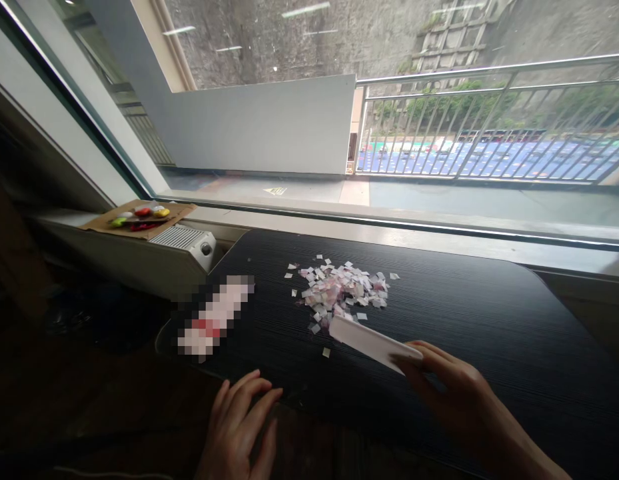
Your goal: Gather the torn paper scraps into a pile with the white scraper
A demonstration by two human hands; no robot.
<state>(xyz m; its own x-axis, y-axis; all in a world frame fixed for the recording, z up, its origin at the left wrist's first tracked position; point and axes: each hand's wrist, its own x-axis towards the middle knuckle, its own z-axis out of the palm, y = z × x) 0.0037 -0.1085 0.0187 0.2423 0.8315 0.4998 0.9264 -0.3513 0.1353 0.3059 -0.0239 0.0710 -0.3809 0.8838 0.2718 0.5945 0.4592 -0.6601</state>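
Note:
In my right hand (446, 380) is one end of a long, pale, slab-like object (366, 341), its thumb and fingers closed on it. I cannot make out its exact kind. The far end of it meets the near side of a loose heap of small white and pinkish paper squares (342, 287) on the black table (454, 293). One stray square (326, 353) lies closer to me. My left hand (242, 423) is at the table's near edge, fingers spread, holding nothing.
A blurred-out pink and red item (216, 319) lies at the table's left. Beyond the left corner, a brown board (176, 215) carries several colourful pieces, beside a white grilled unit (186, 241). A window sill (389, 230) and glass run along the back.

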